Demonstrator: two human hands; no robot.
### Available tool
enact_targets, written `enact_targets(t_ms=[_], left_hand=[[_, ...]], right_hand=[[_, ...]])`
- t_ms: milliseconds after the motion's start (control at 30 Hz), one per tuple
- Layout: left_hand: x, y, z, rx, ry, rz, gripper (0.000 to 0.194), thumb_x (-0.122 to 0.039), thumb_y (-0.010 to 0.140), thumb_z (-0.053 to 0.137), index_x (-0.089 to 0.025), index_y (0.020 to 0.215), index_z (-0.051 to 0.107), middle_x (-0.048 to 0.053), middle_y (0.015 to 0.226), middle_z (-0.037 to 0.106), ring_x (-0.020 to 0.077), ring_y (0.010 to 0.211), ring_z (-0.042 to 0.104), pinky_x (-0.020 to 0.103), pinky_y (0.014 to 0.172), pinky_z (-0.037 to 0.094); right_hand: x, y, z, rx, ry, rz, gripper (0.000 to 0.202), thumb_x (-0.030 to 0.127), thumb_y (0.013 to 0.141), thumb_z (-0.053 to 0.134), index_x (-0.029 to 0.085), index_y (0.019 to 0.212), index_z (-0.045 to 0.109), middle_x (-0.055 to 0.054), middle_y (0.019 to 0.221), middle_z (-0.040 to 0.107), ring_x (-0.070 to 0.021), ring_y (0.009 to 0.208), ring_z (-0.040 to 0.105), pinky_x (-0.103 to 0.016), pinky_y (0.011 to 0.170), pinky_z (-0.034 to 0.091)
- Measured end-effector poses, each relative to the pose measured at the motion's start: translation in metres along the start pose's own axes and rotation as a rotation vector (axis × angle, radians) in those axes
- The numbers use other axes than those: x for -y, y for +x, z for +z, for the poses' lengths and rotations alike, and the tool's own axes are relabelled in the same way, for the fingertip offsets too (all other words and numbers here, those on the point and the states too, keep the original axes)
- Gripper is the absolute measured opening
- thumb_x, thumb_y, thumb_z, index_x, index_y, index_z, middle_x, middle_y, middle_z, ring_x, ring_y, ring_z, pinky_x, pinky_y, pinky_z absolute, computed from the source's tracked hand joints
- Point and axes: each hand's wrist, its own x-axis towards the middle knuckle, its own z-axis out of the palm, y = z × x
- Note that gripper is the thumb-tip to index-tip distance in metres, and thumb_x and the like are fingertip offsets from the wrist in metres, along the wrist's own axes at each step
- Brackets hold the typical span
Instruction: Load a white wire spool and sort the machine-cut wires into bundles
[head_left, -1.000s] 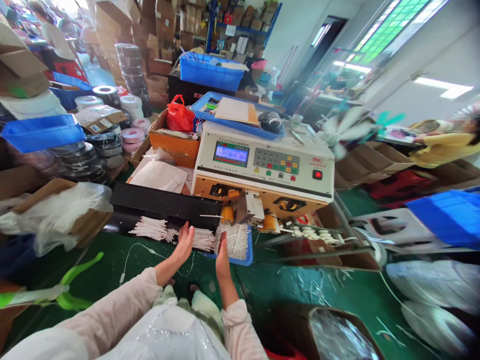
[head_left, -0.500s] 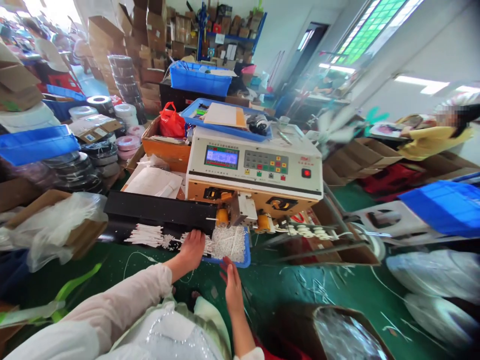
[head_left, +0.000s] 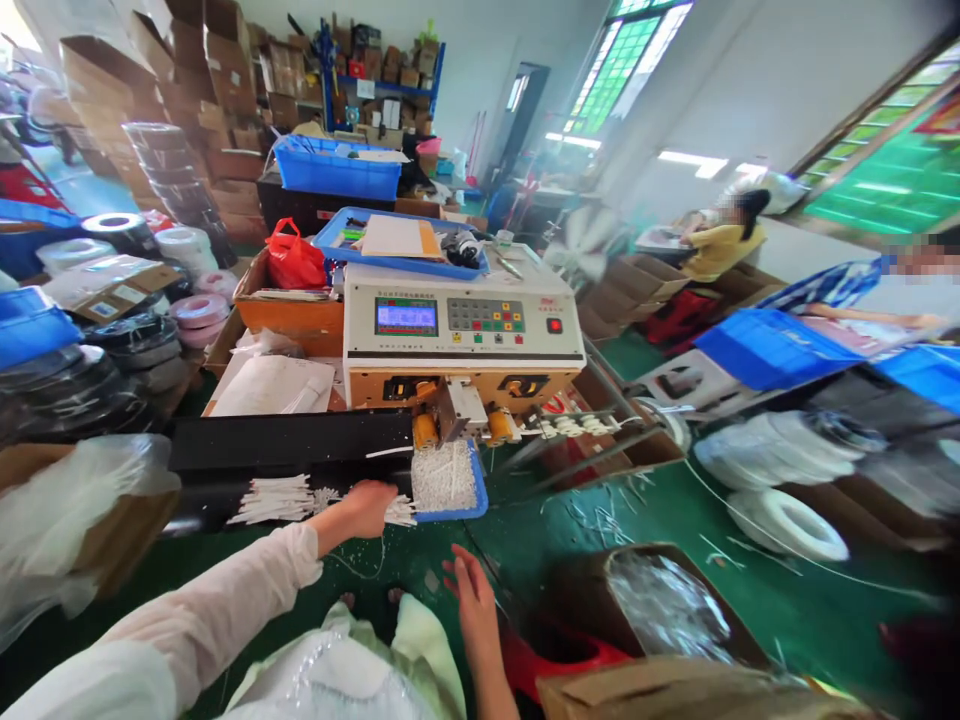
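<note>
My left hand [head_left: 366,508] is closed round a bunch of short white cut wires [head_left: 400,512], their ends poking out past the fingers. It is at the front of a black chute [head_left: 292,440], where another pile of white wires [head_left: 271,498] lies to its left. Beside them a blue tray [head_left: 480,492] holds a heap of tiny white bits [head_left: 444,478]. Above stands a wire cutting machine [head_left: 465,330] with a lit screen; one white wire [head_left: 390,453] lies across the chute near its rollers. My right hand [head_left: 474,598] hangs open below the tray, fingers apart, touching nothing.
An open carton with clear plastic [head_left: 667,600] and a red stool [head_left: 559,655] are at my lower right. Wire coils [head_left: 787,525] stand further right, near two seated people. Stacked reels [head_left: 112,370] and a plastic-draped box [head_left: 82,500] are on the left. Wire scraps litter the floor.
The view has swung right. My left hand has closed on white wires and drawn slightly toward me. My right hand has moved lower, away from the blue tray.
</note>
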Motion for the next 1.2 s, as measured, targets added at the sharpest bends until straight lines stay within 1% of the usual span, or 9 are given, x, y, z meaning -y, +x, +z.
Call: enact_targets(t_ms=[333,433,500,633,733,933,1033,1133,1200], left_hand=[[0.027,-0.016,-0.027,-0.001,-0.323,0.087,0.019,-0.012,0.061,0.057,-0.019,0.078,0.062,0.007,0.079,0.071,0.0282,0.082,0.068,0.032,0.072,0.048],[0.021,-0.011,-0.04,-0.001,-0.49,0.092,0.02,-0.017,0.065,0.057,-0.017,0.085,0.061,0.005,0.08,0.07,0.023,0.074,0.067,0.028,0.064,0.049],[0.006,-0.008,-0.051,0.022,-0.586,0.129,0.023,-0.021,0.068,0.056,-0.016,0.09,0.062,0.004,0.081,0.07,0.0198,0.071,0.065,0.027,0.062,0.05],[-0.054,-0.007,-0.064,0.124,-0.943,0.176,0.021,-0.026,0.062,0.064,-0.014,0.079,0.063,0.002,0.07,0.066,0.0162,0.061,0.06,0.025,0.057,0.048],[-0.111,-0.01,-0.052,0.254,-1.299,0.095,0.02,-0.026,0.053,0.071,-0.014,0.067,0.063,0.001,0.059,0.061,0.015,0.055,0.056,0.025,0.053,0.044],[-0.223,-0.018,0.018,0.459,-1.444,0.123,0.027,-0.02,0.051,0.074,-0.013,0.076,0.069,0.002,0.07,0.066,0.0138,0.061,0.058,0.024,0.057,0.044],[-0.278,-0.027,0.051,0.491,-1.461,0.169,0.026,-0.017,0.053,0.072,-0.013,0.078,0.068,0.0,0.067,0.065,0.0132,0.061,0.057,0.025,0.058,0.044],[-0.331,-0.041,0.079,0.553,-1.427,0.167,0.026,-0.016,0.053,0.071,-0.014,0.078,0.067,-0.001,0.066,0.065,0.0144,0.062,0.059,0.027,0.064,0.047],[-0.359,-0.053,0.097,0.606,-1.387,0.16,0.028,-0.017,0.053,0.071,-0.014,0.08,0.067,-0.001,0.068,0.067,0.0165,0.066,0.062,0.029,0.069,0.049]], right_hand=[[-0.005,-0.049,0.002,-0.107,0.032,0.077,0.053,0.067,0.069,0.066,0.022,0.096,0.072,-0.011,0.106,0.071,-0.0283,0.089,0.069,-0.041,0.079,0.057],[-0.009,-0.056,-0.004,-0.116,0.009,0.069,0.05,0.065,0.072,0.064,0.023,0.097,0.073,-0.01,0.104,0.072,-0.0283,0.089,0.069,-0.04,0.077,0.057],[-0.01,-0.058,-0.011,-0.118,0.003,0.059,0.049,0.064,0.071,0.066,0.024,0.097,0.073,-0.01,0.103,0.072,-0.0289,0.09,0.069,-0.04,0.077,0.057],[0.006,-0.063,-0.026,-0.098,-0.007,0.014,0.048,0.062,0.069,0.068,0.024,0.097,0.073,-0.01,0.104,0.072,-0.0302,0.093,0.068,-0.041,0.078,0.056],[0.038,-0.081,-0.044,-0.117,-0.046,-0.078,0.044,0.059,0.072,0.068,0.022,0.096,0.072,-0.01,0.099,0.072,-0.0297,0.097,0.066,-0.039,0.08,0.055],[0.091,-0.133,-0.105,-0.235,-0.174,-0.212,0.04,0.043,0.069,0.076,0.024,0.104,0.068,-0.007,0.107,0.068,-0.0292,0.102,0.062,-0.04,0.088,0.05],[0.089,-0.151,-0.138,-0.241,-0.102,-0.257,0.049,0.033,0.063,0.079,0.023,0.109,0.066,-0.007,0.107,0.069,-0.0305,0.102,0.062,-0.043,0.089,0.051],[0.072,-0.168,-0.165,-0.203,0.066,-0.276,0.054,0.022,0.063,0.075,0.02,0.115,0.062,-0.006,0.108,0.068,-0.0278,0.1,0.064,-0.042,0.089,0.051],[0.059,-0.182,-0.18,-0.25,0.161,-0.275,0.056,0.015,0.061,0.071,0.019,0.115,0.061,-0.005,0.107,0.069,-0.025,0.096,0.064,-0.039,0.087,0.051]])
